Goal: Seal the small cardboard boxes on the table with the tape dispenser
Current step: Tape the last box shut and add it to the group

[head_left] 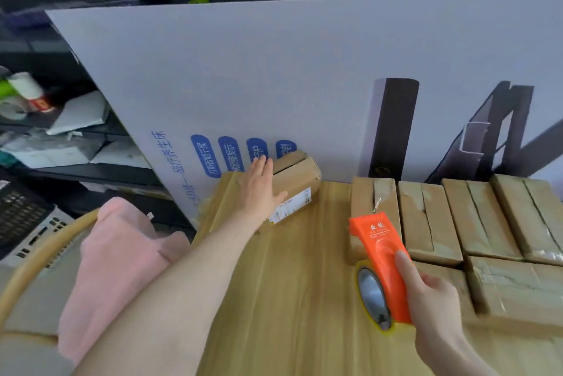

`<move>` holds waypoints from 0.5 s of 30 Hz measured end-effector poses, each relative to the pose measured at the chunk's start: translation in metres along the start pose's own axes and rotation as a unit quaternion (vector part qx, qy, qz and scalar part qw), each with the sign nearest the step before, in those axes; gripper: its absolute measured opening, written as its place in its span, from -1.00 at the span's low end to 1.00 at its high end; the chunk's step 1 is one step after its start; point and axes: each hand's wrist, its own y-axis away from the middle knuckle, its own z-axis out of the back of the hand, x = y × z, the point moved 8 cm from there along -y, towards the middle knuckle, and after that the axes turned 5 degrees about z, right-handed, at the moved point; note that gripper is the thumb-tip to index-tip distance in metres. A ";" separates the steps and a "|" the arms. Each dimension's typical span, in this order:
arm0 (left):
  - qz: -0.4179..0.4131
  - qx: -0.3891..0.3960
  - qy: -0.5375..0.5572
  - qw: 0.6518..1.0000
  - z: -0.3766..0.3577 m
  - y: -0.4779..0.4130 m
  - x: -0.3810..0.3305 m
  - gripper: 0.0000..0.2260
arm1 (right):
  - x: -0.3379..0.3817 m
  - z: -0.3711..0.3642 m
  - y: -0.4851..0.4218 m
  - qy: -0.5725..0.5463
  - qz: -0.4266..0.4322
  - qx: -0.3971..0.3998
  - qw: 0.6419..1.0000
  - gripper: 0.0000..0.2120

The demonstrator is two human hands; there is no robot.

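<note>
Table [289, 284], light wood grain, seen from the near side. Left hand [259, 189] is stretched to the far left corner, fingers straight and close together, thumb splayed out, palm flat on a small cardboard box [300, 180]. That box sits tilted against a big white printed panel [274, 71] standing along the table's back edge; its top seam shows a dark gap, and a white label [291, 206] faces the near side.

Right hand [432, 293] is over the right half of the table, fingers curled round an orange tape dispenser [380, 247], one digit lying along its orange face. The tape roll [373, 296] sits at the near end, the toothed end pointing away.

Just beside the dispenser, more boxes [426, 217] lie packed side by side in rows, touching, with tape visible on some of them.

Pink cloth [115, 253] is draped over a curved chair back at left. Dark shelves [61, 132] with clutter stand behind.
</note>
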 end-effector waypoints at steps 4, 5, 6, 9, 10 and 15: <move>0.030 0.129 -0.093 0.987 -0.036 -0.051 0.024 0.10 | 0.028 -0.042 -0.032 -0.007 0.018 0.011 1.000 -0.45; 0.042 0.152 -0.085 0.984 -0.049 -0.053 0.030 0.12 | 0.034 -0.051 -0.038 -0.016 0.019 0.013 1.000 -0.43; 0.044 0.153 -0.085 0.984 -0.058 -0.053 0.034 0.11 | 0.040 -0.058 -0.044 -0.018 0.025 0.011 0.999 -0.43; 0.027 0.097 -0.102 0.990 -0.069 -0.052 0.040 0.07 | 0.052 -0.072 -0.055 0.003 0.037 -0.005 0.999 -0.49; 0.027 0.090 -0.097 0.991 -0.069 -0.052 0.040 0.07 | 0.054 -0.075 -0.056 0.006 0.039 -0.007 0.999 -0.51; 0.014 0.080 -0.088 0.993 -0.064 -0.049 0.038 0.05 | 0.060 -0.075 -0.047 0.003 0.033 -0.007 0.999 -0.56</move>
